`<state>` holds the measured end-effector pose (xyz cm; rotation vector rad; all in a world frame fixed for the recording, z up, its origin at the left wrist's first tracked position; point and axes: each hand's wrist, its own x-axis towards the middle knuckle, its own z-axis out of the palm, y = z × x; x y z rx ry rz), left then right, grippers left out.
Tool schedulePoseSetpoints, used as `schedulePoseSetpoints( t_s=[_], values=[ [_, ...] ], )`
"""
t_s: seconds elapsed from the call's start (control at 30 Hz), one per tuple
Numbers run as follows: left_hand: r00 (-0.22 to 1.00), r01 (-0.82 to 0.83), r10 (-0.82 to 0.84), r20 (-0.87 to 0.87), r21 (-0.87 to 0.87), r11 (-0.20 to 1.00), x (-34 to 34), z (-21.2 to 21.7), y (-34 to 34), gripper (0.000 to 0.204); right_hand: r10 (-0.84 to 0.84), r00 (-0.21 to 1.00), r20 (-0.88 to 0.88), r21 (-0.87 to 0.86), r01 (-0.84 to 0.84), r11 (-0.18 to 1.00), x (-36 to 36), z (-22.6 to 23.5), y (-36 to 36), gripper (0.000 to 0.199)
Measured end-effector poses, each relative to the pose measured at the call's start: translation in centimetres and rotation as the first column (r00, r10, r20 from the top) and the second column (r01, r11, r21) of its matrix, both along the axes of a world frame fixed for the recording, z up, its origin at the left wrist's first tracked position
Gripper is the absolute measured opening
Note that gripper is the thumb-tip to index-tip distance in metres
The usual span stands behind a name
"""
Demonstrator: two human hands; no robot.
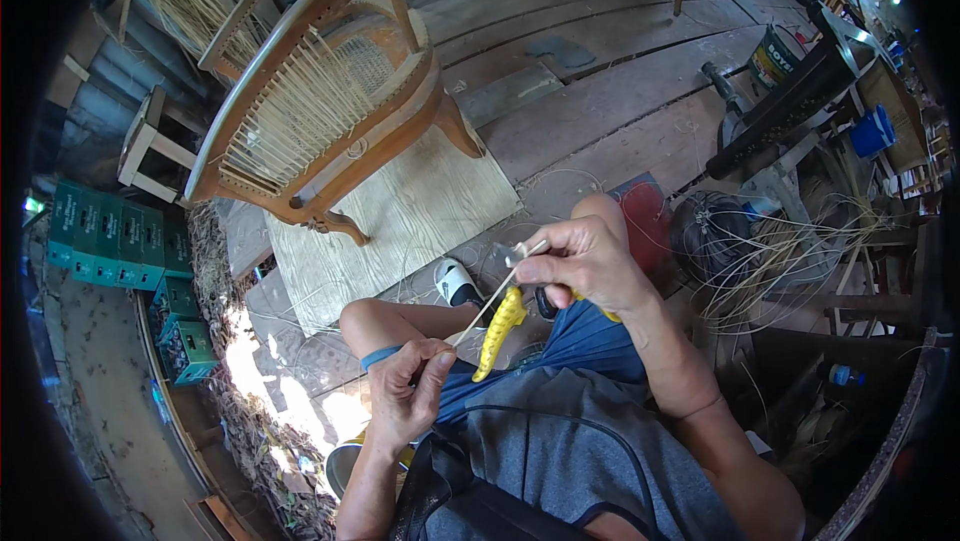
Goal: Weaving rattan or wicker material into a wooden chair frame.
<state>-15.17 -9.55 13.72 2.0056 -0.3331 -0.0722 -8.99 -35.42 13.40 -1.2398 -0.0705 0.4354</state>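
Note:
A thin pale strip, like cane (487,307), runs slanting between my two hands above my lap. My left hand (408,391) pinches its lower end between thumb and fingertips. Up and to the right, my right hand (585,266) is closed on the other end, thumb against the fingers. A bumpy yellow curved thing (497,336) shows just below the strip, between the hands; its kind is unclear, and I cannot tell whether my right hand holds it. Ahead to the left stands a wooden chair (322,203) with strands strung across its frame and woven mesh beyond.
The chair rests on a plywood sheet (440,191) over floorboards. Green crates (120,241) are stacked at the left. Loose cane strands (800,251) spread at the right, beside a dark coil (712,239). Farther right are a paint bucket (775,59) and a blue container (872,133).

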Motion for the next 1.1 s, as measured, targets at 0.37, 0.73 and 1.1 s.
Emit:
schedulePoseSetpoints(
  t_s=[0.37, 0.73, 1.1],
  values=[
    [0.993, -0.081, 0.065, -0.094, -0.182, 0.980, 1.5, -2.3, -0.7, 0.009, 0.202, 0.978, -0.060, 0.206, -0.186, 0.961, -3.1, -2.7, 3.4, 0.025],
    [0.849, -0.098, 0.048, -0.526, -0.067, 0.993, -0.2, -3.4, 7.1, 0.012, -0.780, 0.624, 0.047, 0.305, 0.734, 0.607, 9.1, 1.1, -21.1, 0.023],
    [0.794, -0.055, -0.113, -0.597, -0.255, 0.965, 1.4, -4.1, -0.4, 0.021, 0.225, 0.964, -0.144, 0.283, -0.178, 0.943, -5.1, -6.4, 4.7, 0.040]
  ],
)
